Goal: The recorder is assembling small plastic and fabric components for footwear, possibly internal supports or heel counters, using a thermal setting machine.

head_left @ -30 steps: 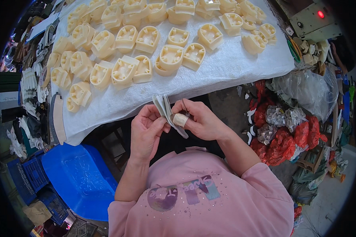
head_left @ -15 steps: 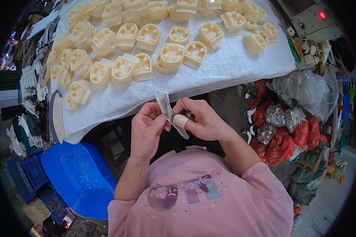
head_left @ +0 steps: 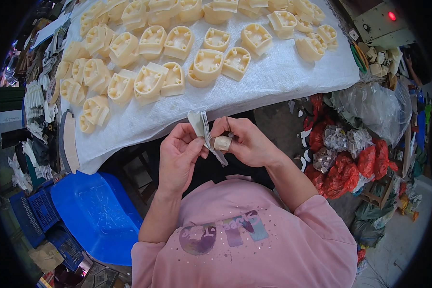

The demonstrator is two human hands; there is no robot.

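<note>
Just off the table's front edge, both hands meet in front of my chest. My left hand (head_left: 180, 156) is closed, thumb and fingers pinching a small bundle of thin, whitish-grey layered pieces (head_left: 199, 124) that stands upright between the hands. The material of the bundle is unclear. My right hand (head_left: 248, 144) is closed beside it, with a beige wrap (head_left: 222, 143) around the thumb. A thin dark tool (head_left: 229, 126) shows between its fingers; most of it is hidden, so its kind cannot be made out.
Many cream moulded pieces (head_left: 209, 65) cover the white-sheeted table (head_left: 273, 79) ahead. A blue plastic tub (head_left: 98, 216) stands at lower left by blue crates (head_left: 42, 206). Red plastic bags (head_left: 338, 175) and clear plastic sheeting (head_left: 369, 110) lie to the right. A curved board (head_left: 69, 144) leans at the table's left corner.
My right hand has shifted slightly up and left against the bundle, whose layers now fan apart a little more. My left hand keeps its pinch in nearly the same place.
</note>
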